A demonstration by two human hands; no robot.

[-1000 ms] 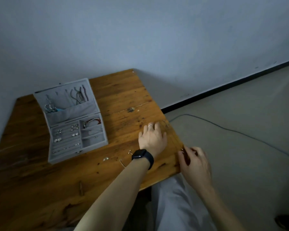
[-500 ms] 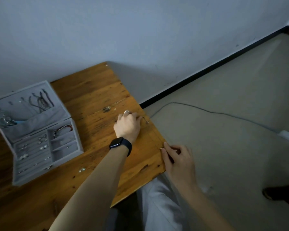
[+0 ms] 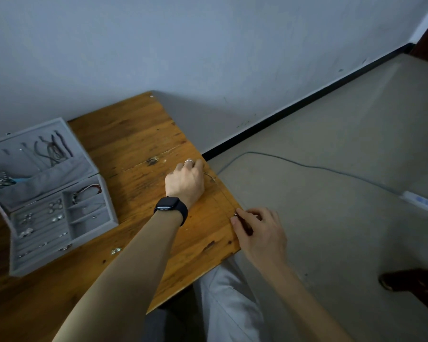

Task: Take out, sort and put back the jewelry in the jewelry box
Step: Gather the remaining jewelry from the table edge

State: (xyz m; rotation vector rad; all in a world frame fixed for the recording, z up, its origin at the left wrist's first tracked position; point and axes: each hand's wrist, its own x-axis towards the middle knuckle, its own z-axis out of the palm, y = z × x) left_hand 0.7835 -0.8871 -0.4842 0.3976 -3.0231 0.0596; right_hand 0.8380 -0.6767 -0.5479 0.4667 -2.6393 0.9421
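My left hand (image 3: 184, 180) and right hand (image 3: 260, 233) each pinch an end of the chain (image 3: 223, 196). It runs along the tabletop's (image 3: 134, 141) right edge.

Open grey felt-lined jewelry box (image 3: 108, 203) fills the left of the frame, its lid (image 3: 13, 146) propped up behind, so reach from that side is blocked. Bare wood of the orange-brown plank table (image 3: 134, 144) runs btwn the box's right wall and the left forearm, widest at centre top toward the far corner. Left hand (image 3: 185, 183), w/ black smartwatch (image 3: 171, 206), sits fisted near the table's right edge; right hand (image 3: 260, 230) hangs just off that edge, centre right. Thin silver chain (image 3: 223, 193) is stretched btwn them along the edge — a line across any path there. Small silver pieces (image 3: 116, 250) lie on the wood just below the box's front corner, near the forearm — more bare wood at bottom left.
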